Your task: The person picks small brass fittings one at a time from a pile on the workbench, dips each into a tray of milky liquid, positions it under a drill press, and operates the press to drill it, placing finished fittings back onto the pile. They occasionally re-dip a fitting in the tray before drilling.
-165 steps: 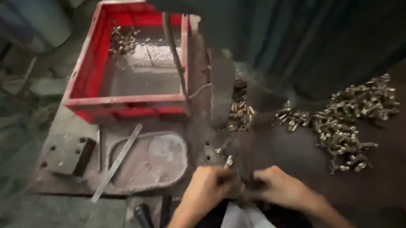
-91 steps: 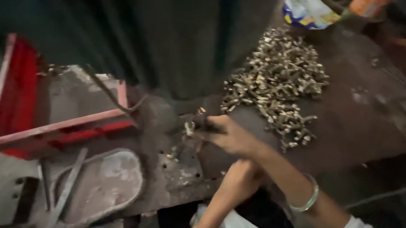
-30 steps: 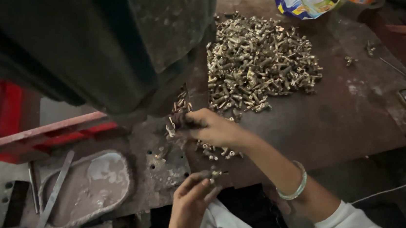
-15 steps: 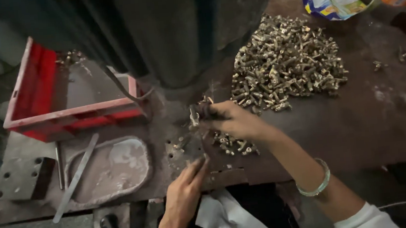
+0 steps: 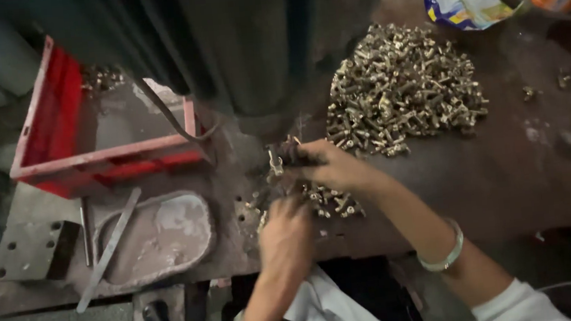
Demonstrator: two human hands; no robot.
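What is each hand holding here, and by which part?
Right hand pinches a small brass fitting by its near end. Left hand is blurred; any hold cannot be told.

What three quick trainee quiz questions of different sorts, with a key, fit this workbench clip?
1. True or false: the big heap of small brass-coloured metal fittings lies inside the red plastic crate.
2. Which hand reaches to the base of the dark machine column? A) right hand B) left hand
3. Fill in: on the right wrist sits a pale green ____.

Key:
1. False; the heap lies on the rusty metal table, right of the column.
2. A.
3. Bangle.
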